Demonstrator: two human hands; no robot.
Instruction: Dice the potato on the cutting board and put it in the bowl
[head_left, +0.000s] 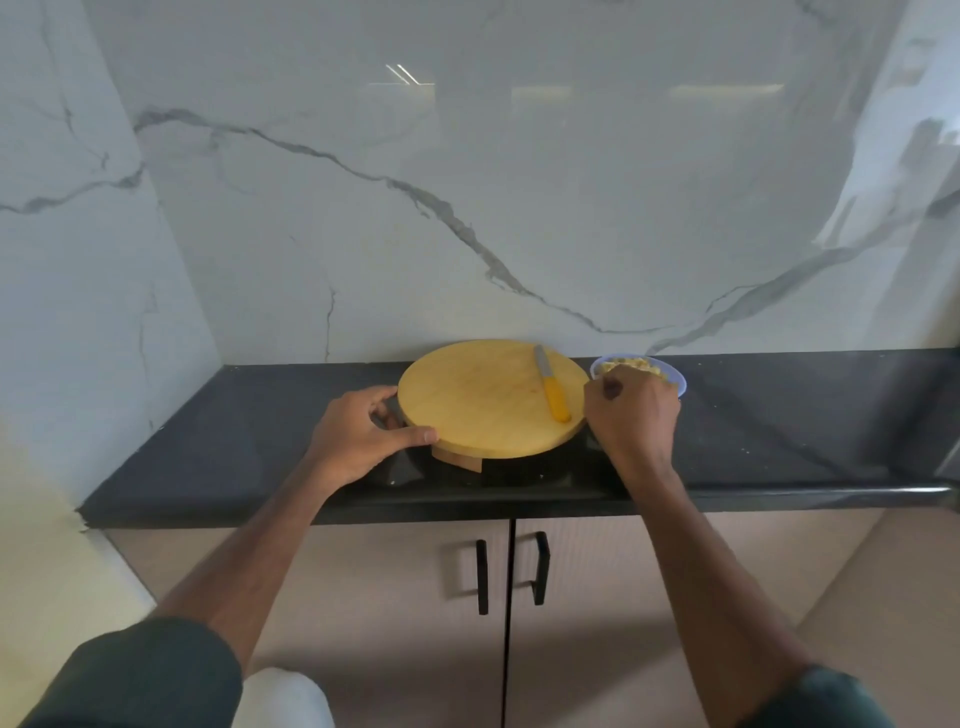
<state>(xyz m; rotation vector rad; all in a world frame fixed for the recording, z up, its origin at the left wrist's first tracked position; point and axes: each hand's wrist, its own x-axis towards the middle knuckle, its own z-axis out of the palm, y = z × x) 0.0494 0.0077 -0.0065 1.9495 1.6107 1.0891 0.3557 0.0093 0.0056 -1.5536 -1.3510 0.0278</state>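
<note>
The left hand (363, 434) grasps the left rim of the board (483, 400), thumb lying along the near edge and fingers curled over the far side, steadying it on the dark tabletop (234, 415). The board is a round, thick disc of pale yellow wood, smooth, standing on a short wooden foot; no potato remains on it. A knife (551, 384) with a grey blade and glossy yellow handle lies on the right part of the board, blade pointing away, touched by neither hand. The right hand (631, 415) hovers at the near rim of the bowl (675, 379), fingers curled inward; whether this grip encloses any pieces cannot be told. The bowl is small, pale blue and round, standing just right of the board, and holds the potato (631, 365) as pale yellow, irregular cubes. Judgement: the task is at or near completion. To finish well, any remaining pieces should be released low over the bowl's centre, while the left hand keeps the board from sliding on the polished, speckled stone.
</note>
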